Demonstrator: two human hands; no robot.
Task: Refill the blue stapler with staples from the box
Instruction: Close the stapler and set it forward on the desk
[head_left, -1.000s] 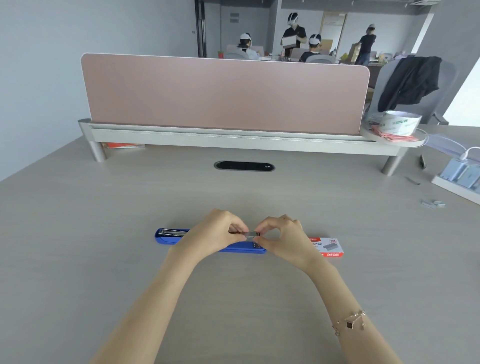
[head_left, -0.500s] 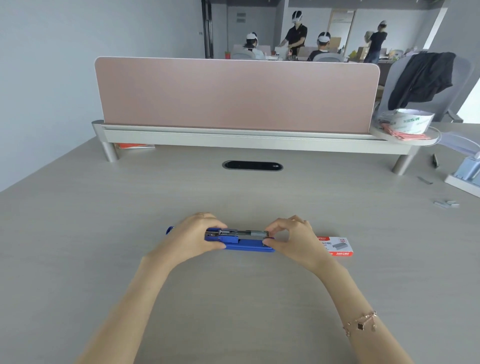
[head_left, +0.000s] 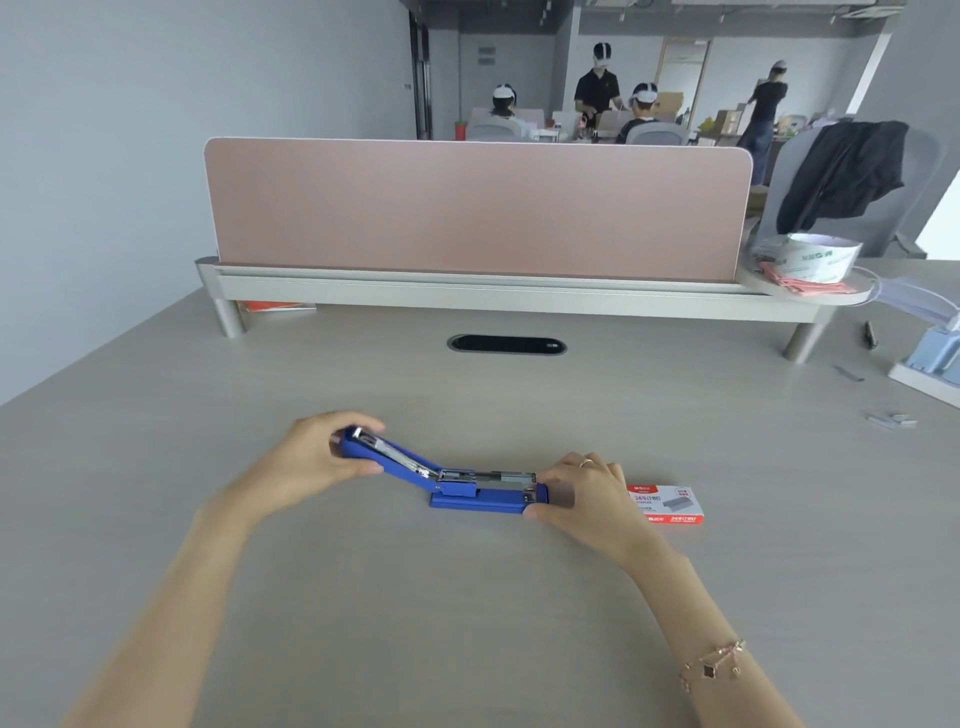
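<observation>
1. Left hand (head_left: 317, 460): we have it curled round the free end of the stapler's top arm, thumb under, fingers over; arm lifted at a slant, hinge down to the right of this hand.

2. Blue stapler (head_left: 467, 486): between our two hands, base flat on the desk (head_left: 467, 623), metal staple channel exposed along the base. Whether staples sit in the channel, we can't tell; too blurred.

3. Right hand (head_left: 582, 493): fingers bent, thumb nearest us, bracing the front end of the base. Pinching nothing we can make out.

4. Staple box (head_left: 667, 504): red/white, lying flat just beyond the right hand's knuckles, w/ its near end hidden behind them. Looks shut.

Step in hand, our judgement: top arm mid-swing, either closing after loading or open for it.

Next move needs: if loaded, left hand presses arm down till it latches while right keeps base from skidding; if not, right hand goes to box for a strip.
</observation>
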